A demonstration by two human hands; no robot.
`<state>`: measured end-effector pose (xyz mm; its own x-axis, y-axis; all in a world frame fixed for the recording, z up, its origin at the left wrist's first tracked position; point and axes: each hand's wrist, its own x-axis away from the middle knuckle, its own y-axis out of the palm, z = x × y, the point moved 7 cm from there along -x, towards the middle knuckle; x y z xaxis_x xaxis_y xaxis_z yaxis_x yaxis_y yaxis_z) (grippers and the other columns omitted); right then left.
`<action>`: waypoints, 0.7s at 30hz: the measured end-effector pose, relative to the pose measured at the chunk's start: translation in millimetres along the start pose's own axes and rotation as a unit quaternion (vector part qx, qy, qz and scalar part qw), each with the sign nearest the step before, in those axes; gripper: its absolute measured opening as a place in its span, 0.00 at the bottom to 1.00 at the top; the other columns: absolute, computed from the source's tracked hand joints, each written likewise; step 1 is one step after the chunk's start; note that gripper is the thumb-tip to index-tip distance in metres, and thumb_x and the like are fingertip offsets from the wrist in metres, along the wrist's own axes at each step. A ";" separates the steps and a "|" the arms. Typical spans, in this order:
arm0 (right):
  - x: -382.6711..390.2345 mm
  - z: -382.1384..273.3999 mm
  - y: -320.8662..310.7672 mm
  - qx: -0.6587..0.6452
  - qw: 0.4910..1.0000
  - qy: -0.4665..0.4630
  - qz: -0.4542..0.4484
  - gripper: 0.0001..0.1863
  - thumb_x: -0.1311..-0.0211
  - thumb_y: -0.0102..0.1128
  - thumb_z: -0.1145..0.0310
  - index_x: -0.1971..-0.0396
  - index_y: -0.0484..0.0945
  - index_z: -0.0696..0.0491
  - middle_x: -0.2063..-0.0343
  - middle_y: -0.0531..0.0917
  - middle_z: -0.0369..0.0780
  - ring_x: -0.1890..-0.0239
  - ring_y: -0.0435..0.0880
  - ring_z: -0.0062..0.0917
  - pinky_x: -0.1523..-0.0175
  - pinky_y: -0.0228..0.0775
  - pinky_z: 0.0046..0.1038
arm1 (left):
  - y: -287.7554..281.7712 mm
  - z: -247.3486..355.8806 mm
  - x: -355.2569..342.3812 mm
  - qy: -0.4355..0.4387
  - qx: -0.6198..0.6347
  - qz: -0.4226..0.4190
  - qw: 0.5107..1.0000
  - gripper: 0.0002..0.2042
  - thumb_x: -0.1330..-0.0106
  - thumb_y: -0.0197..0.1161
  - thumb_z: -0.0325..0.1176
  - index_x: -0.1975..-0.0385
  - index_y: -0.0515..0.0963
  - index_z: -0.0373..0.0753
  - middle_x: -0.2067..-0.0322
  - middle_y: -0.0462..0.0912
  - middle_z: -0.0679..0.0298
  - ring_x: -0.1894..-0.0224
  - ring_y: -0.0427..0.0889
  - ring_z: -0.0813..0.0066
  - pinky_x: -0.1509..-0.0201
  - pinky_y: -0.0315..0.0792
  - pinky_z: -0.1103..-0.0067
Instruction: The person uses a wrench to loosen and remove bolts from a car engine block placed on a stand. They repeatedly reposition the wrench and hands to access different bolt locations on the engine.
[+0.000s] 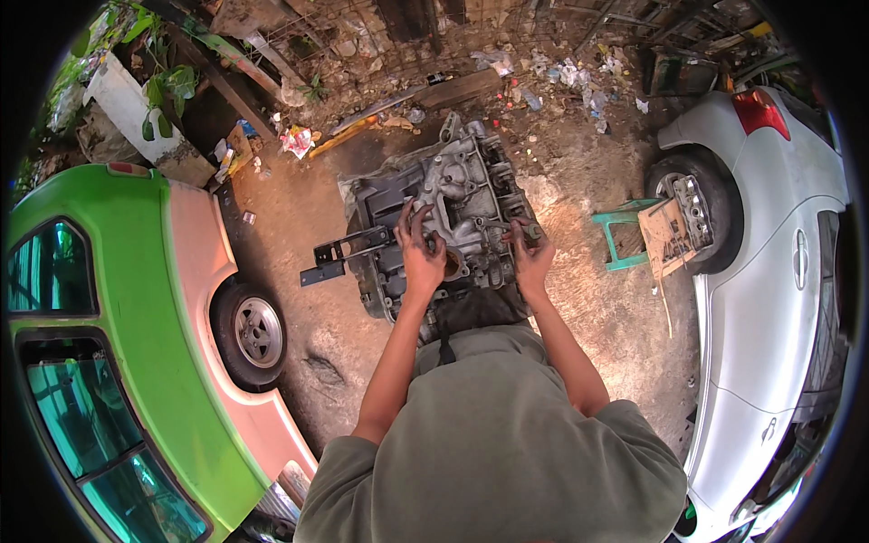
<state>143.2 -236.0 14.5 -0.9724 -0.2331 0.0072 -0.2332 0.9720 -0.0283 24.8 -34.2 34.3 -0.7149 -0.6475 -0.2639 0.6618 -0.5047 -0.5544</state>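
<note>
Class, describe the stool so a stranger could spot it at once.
Find the silver car at right, then its wheel. Left of that wheel stands the stool, partly hidden by a brown board; unlike wheel and board, it is green.

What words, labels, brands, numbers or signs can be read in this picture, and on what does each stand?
None can be read.
Engine: no legible marking.
Red-and-white wrapper: any print is too small and blurred.
Scattered litter: likewise too small.
Green-and-pink car and silver car: no readable lettering.
</note>
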 end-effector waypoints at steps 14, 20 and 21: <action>-3.3 8.7 10.0 -0.034 0.998 -0.035 0.025 0.12 0.21 0.52 0.68 0.57 0.76 0.64 0.71 0.86 0.43 0.69 0.88 0.22 0.67 0.76 0.24 | -1.4 1.6 0.2 -0.018 0.018 -0.001 1.000 0.27 0.43 0.56 0.18 0.39 0.73 0.40 0.31 0.62 0.50 0.33 0.63 0.41 0.34 0.65 0.57; -73.1 7.2 43.7 0.123 0.987 0.018 -0.099 0.12 0.23 0.52 0.68 0.61 0.74 0.64 0.73 0.84 0.47 0.76 0.86 0.30 0.71 0.77 0.32 | -1.2 2.0 -1.3 0.003 -0.032 0.000 0.999 0.27 0.43 0.56 0.18 0.40 0.74 0.40 0.31 0.61 0.50 0.34 0.64 0.42 0.34 0.65 0.57; -90.3 11.1 55.7 0.170 0.975 0.029 -0.141 0.13 0.24 0.53 0.67 0.62 0.74 0.64 0.75 0.84 0.47 0.78 0.85 0.31 0.71 0.77 0.33 | -1.0 1.4 -1.0 -0.003 -0.020 0.004 1.000 0.27 0.43 0.56 0.19 0.40 0.74 0.40 0.31 0.61 0.50 0.33 0.64 0.42 0.34 0.65 0.57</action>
<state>218.0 -161.1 1.2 -0.8699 -0.4787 0.1189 -0.4881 0.8010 -0.3467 25.3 -33.8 36.2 -0.7086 -0.6548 -0.2629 0.6572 -0.4769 -0.5836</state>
